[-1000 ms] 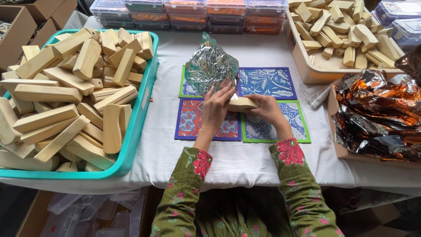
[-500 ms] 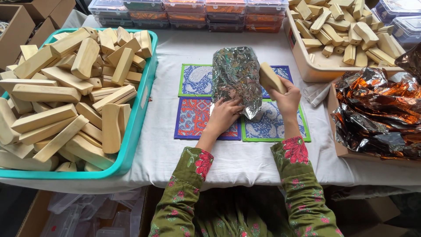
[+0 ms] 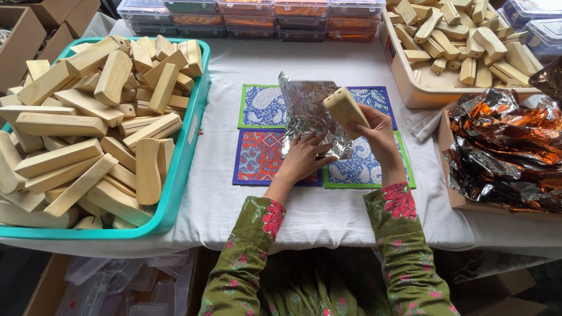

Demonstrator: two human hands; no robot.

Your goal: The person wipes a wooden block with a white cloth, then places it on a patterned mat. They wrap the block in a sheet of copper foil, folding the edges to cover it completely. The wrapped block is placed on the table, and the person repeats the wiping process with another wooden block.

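Right hand (image 3: 374, 131) is clamped around a pale wooden block (image 3: 345, 109), held tilted up over the patterned mats (image 3: 263, 155) in the middle of the table (image 3: 228, 64). Left hand (image 3: 304, 157) lies flat with fingers spread, pinning a crinkled foil sheet (image 3: 307, 111) onto the mats; the sheet's lower edge is hidden under both hands. The teal tub (image 3: 187, 152) of blocks runs off the left edge. Heap of orange and silver foil (image 3: 509, 149) at the right edge is cut off too, can't make out what it's sitting in.
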